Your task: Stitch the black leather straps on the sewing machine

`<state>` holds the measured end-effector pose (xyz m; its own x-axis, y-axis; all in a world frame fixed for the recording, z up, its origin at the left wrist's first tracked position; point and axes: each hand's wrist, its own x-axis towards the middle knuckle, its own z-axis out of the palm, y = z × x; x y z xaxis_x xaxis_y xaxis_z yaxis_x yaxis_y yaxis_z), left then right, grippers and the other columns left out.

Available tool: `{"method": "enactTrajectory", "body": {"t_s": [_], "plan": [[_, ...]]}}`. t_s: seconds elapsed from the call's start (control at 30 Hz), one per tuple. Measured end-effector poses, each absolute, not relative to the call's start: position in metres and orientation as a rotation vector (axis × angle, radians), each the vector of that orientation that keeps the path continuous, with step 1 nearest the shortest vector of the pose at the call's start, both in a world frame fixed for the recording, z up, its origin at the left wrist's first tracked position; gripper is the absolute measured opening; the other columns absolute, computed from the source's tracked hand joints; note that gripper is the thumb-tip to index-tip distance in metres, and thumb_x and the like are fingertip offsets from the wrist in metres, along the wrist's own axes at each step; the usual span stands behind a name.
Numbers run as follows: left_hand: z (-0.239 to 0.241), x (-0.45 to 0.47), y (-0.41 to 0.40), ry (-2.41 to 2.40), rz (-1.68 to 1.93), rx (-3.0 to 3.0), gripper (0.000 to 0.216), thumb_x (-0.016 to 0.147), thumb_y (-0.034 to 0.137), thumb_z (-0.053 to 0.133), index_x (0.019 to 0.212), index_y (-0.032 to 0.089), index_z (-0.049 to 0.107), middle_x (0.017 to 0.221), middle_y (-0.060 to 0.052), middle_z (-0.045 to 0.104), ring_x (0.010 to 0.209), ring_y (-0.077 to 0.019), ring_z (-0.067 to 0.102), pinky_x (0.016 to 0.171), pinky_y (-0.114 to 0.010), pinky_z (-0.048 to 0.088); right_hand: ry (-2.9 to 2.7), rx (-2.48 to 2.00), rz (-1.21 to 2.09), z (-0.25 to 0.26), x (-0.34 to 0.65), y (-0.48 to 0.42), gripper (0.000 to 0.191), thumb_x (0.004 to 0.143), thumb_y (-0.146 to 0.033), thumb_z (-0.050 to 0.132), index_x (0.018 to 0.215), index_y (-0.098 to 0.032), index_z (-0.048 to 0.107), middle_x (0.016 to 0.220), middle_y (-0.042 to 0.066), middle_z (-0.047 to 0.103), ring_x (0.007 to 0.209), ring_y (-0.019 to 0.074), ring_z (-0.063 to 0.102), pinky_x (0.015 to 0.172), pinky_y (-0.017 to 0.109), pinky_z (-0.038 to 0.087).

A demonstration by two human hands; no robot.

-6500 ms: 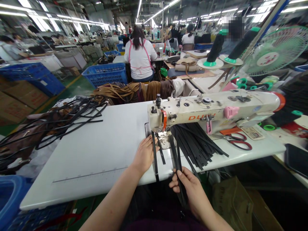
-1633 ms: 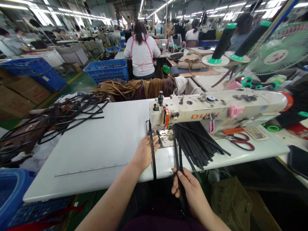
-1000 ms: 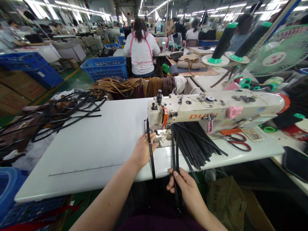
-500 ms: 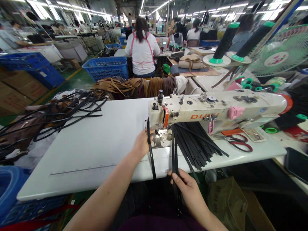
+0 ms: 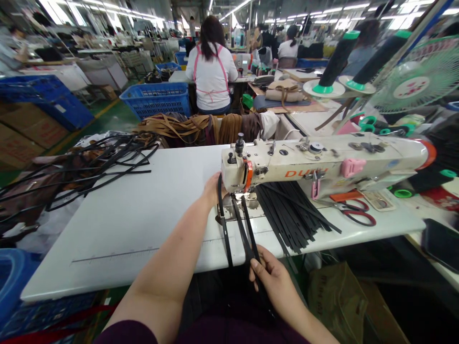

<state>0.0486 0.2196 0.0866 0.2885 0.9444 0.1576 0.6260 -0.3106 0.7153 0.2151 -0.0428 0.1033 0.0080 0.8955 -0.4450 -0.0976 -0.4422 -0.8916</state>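
Observation:
A cream sewing machine [image 5: 322, 165] stands on the white table [image 5: 143, 215]. My left hand [image 5: 214, 189] reaches to the needle area at the machine's head, fingers closed on a black strap [image 5: 224, 229] that runs down over the table's front edge. My right hand [image 5: 272, 282] sits below the table edge, pinching a pair of black straps [image 5: 245, 229] that lead up to the presser foot. A fanned pile of black straps [image 5: 290, 215] lies under the machine arm to the right.
Red-handled scissors [image 5: 355, 212] lie right of the strap pile. Tangled black straps [image 5: 89, 167] cover the table's left end, brown straps [image 5: 186, 126] its far edge. Thread cones [image 5: 337, 59] and a fan [image 5: 412, 76] stand at right. A person in white [image 5: 211, 71] sits ahead by a blue crate [image 5: 158, 98].
My left hand has slid forward along the single strap to the machine head. My right hand has swung its two straps leftward, so they now slant up to the needle.

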Motion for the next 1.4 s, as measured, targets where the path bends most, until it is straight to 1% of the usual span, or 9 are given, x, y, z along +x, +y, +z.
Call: {"method": "enactTrajectory", "body": {"t_s": [0.07, 0.17, 0.33, 0.53, 0.6, 0.8, 1.1, 1.23, 1.4], "plan": [[0.093, 0.051, 0.217, 1.46, 0.765, 2.029, 0.037, 0.081, 0.034, 0.079, 0.115, 0.02, 0.075, 0.12, -0.014, 0.076, 0.116, -0.042, 0.067, 0.099, -0.052, 0.056, -0.806, -1.479, 1.526, 0.101, 0.212, -0.042, 0.085, 0.08, -0.067, 0.074, 0.144, -0.016, 0.051, 0.064, -0.006, 0.063, 0.051, 0.0134, 0.053, 0.054, 0.029, 0.043], [0.097, 0.053, 0.214, 1.51, 0.763, 2.023, 0.028, 0.084, 0.029, 0.074, 0.109, 0.017, 0.075, 0.115, -0.014, 0.076, 0.113, -0.0408, 0.069, 0.098, -0.05, 0.056, -0.766, -1.489, 1.512, 0.099, 0.208, -0.041, 0.091, 0.078, -0.067, 0.075, 0.147, -0.015, 0.048, 0.063, -0.006, 0.064, 0.05, 0.0141, 0.054, 0.053, 0.03, 0.043], [0.088, 0.054, 0.215, 1.514, 0.794, 2.025, 0.026, 0.086, 0.024, 0.069, 0.109, 0.011, 0.073, 0.115, -0.013, 0.076, 0.114, -0.0399, 0.068, 0.101, -0.047, 0.053, -0.789, -1.497, 1.502, 0.097, 0.206, -0.038, 0.085, 0.08, -0.065, 0.074, 0.144, -0.014, 0.05, 0.062, -0.006, 0.064, 0.049, 0.0135, 0.053, 0.052, 0.029, 0.041], [0.078, 0.053, 0.219, 1.52, 0.827, 2.013, 0.021, 0.084, 0.021, 0.069, 0.104, 0.014, 0.075, 0.115, -0.012, 0.076, 0.11, -0.0381, 0.069, 0.102, -0.049, 0.055, -0.777, -1.501, 1.495, 0.096, 0.205, -0.036, 0.082, 0.081, -0.065, 0.073, 0.141, -0.013, 0.05, 0.062, -0.006, 0.063, 0.049, 0.0131, 0.052, 0.051, 0.029, 0.041], [0.079, 0.054, 0.218, 1.508, 0.832, 2.03, 0.022, 0.086, 0.02, 0.066, 0.105, 0.012, 0.075, 0.114, -0.012, 0.076, 0.112, -0.0386, 0.068, 0.103, -0.05, 0.053, -0.778, -1.505, 1.491, 0.097, 0.204, -0.036, 0.081, 0.081, -0.064, 0.073, 0.139, -0.013, 0.051, 0.062, -0.006, 0.063, 0.049, 0.0132, 0.052, 0.051, 0.029, 0.041], [0.079, 0.053, 0.217, 1.528, 0.837, 2.051, 0.018, 0.084, 0.019, 0.067, 0.099, 0.015, 0.075, 0.112, -0.013, 0.076, 0.115, -0.0398, 0.067, 0.103, -0.048, 0.053, -0.737, -1.498, 1.501, 0.1, 0.203, -0.035, 0.081, 0.08, -0.063, 0.074, 0.139, -0.013, 0.05, 0.061, -0.007, 0.063, 0.049, 0.0136, 0.053, 0.052, 0.029, 0.041], [0.076, 0.052, 0.218, 1.528, 0.848, 2.055, 0.012, 0.08, 0.016, 0.065, 0.087, 0.016, 0.075, 0.105, -0.014, 0.077, 0.111, -0.0409, 0.068, 0.099, -0.052, 0.056, -0.729, -1.464, 1.495, 0.105, 0.204, -0.031, 0.073, 0.079, -0.062, 0.076, 0.131, -0.015, 0.057, 0.062, -0.005, 0.064, 0.049, 0.0129, 0.053, 0.054, 0.028, 0.04], [0.075, 0.048, 0.21, 1.503, 0.864, 2.01, 0.017, 0.088, 0.02, 0.058, 0.087, 0.016, 0.075, 0.104, -0.014, 0.077, 0.105, -0.0366, 0.071, 0.094, -0.048, 0.06, -0.747, -1.461, 1.479, 0.107, 0.204, -0.031, 0.069, 0.08, -0.062, 0.075, 0.127, -0.015, 0.057, 0.062, -0.006, 0.063, 0.05, 0.0123, 0.052, 0.054, 0.027, 0.04], [0.068, 0.041, 0.177, 1.421, 0.925, 2.049, 0.015, 0.088, 0.016, 0.063, 0.096, 0.018, 0.075, 0.104, -0.009, 0.077, 0.103, -0.0285, 0.073, 0.099, -0.043, 0.06, -0.742, -1.46, 1.475, 0.103, 0.205, -0.032, 0.071, 0.078, -0.062, 0.076, 0.128, -0.015, 0.056, 0.062, -0.006, 0.061, 0.05, 0.0121, 0.051, 0.052, 0.027, 0.04]]}}
